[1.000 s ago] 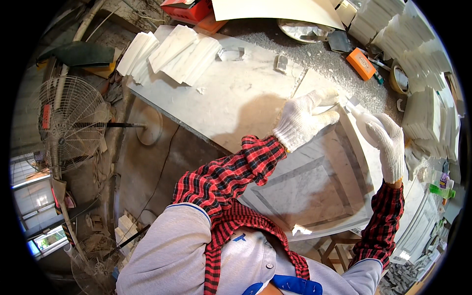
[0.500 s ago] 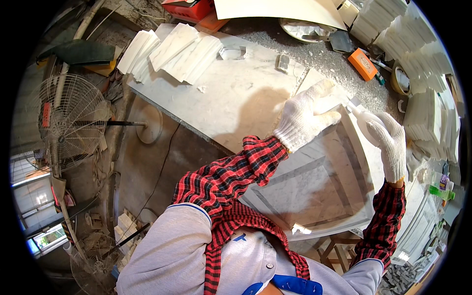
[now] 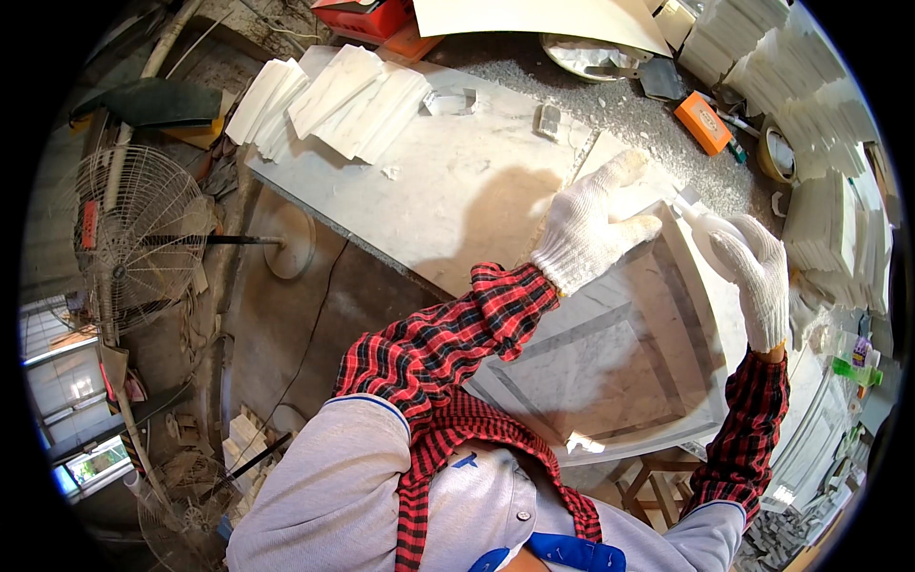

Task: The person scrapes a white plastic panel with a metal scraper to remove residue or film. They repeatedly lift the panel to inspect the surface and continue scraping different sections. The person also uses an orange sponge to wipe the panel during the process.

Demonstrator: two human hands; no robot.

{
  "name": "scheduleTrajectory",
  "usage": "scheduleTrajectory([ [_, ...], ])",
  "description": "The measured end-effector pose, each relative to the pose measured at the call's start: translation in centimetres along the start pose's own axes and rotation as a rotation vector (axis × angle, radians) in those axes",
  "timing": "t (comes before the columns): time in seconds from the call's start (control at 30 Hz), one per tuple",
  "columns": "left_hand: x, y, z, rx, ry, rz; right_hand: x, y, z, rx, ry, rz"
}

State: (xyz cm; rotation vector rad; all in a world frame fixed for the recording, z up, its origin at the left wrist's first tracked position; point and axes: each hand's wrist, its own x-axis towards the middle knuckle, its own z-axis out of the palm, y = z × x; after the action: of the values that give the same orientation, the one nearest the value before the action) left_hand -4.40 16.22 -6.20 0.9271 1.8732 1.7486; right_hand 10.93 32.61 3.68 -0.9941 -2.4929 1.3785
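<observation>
My left hand (image 3: 593,227), in a white knit glove, rests at the far corner of a framed stone panel (image 3: 591,367). Its thumb is stretched away from the fingers, and nothing shows in its grasp. The panel has white marble with inlaid grey bands and a curved right side. My right hand (image 3: 760,276), also gloved, is closed around a small white squeeze bottle (image 3: 703,227). The bottle's narrow tip points toward the panel's far corner, close to my left fingers. Part of its body is hidden by the glove.
Marble tiles (image 3: 362,100) lie stacked at the far left of the slab (image 3: 448,176). A grey block (image 3: 548,122), an orange box (image 3: 703,124) and a bowl (image 3: 777,155) sit farther back. Tall tile stacks (image 3: 824,224) line the right. A fan (image 3: 133,238) stands left.
</observation>
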Motion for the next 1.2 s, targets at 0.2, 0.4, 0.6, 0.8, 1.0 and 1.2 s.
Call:
scheduleTrajectory([
  [0.2, 0.0, -0.2, -0.1, 0.002, -0.004, 0.011, 0.1, 0.4, 0.1, -0.041, 0.006, -0.023],
  [0.4, 0.1, -0.4, 0.0, -0.022, -0.017, 0.030, 0.0, 0.3, 0.0, -0.081, 0.014, -0.021],
  [0.6, 0.1, -0.1, 0.0, -0.032, -0.002, 0.040, -0.2, -0.5, 0.2, -0.114, 0.014, -0.057],
  [0.8, 0.1, -0.4, -0.1, 0.003, -0.019, 0.041, -0.5, 0.3, -0.6, -0.016, 0.117, -0.027],
  [1.0, 0.1, -0.4, 0.0, 0.114, -0.043, 0.025, 1.6, 5.6, -2.3, 0.390, 0.371, 0.080],
  [1.2, 0.3, -1.8, 0.7, -0.021, -0.062, 0.077, 7.9, 17.5, -5.1, 0.280, 0.413, 0.103],
])
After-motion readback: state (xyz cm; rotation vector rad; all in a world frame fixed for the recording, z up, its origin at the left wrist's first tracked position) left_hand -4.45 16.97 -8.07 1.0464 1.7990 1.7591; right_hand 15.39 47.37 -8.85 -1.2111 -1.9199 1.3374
